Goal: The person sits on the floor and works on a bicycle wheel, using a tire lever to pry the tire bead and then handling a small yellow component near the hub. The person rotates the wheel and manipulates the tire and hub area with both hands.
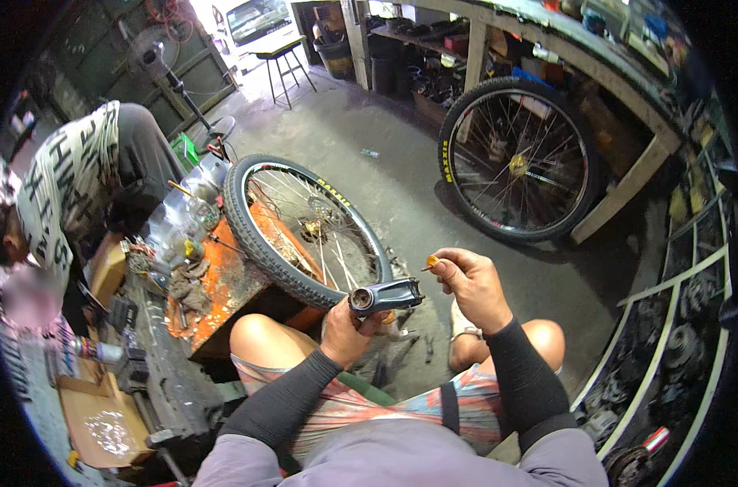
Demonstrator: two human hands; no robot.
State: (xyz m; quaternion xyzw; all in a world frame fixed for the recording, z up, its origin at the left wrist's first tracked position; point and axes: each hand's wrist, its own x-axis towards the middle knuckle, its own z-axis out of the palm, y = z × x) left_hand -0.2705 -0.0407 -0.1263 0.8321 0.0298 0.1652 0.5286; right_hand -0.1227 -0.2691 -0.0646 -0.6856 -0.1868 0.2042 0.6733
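Observation:
My left hand (344,337) is closed around a dark, glossy bicycle stem (389,295), held above my lap. The round opening of its clamp end faces up at the left. Beyond the other end of the stem, my right hand (476,288) pinches a small gold-coloured cap with a thin bolt (431,263) between thumb and fingertips. The cap and the stem are apart. Just past my left hand, a bicycle wheel (312,229) with a knobby tyre leans at a slant on a worn orange bench (210,296).
A second bicycle wheel (517,165) leans against a wooden workbench (641,174) at the right. A metal rack (669,284) with parts stands near on the right. At the left, a person (89,166) bends over beside an open cardboard box (101,418). A stool (282,65) and a fan (154,58) stand farther back.

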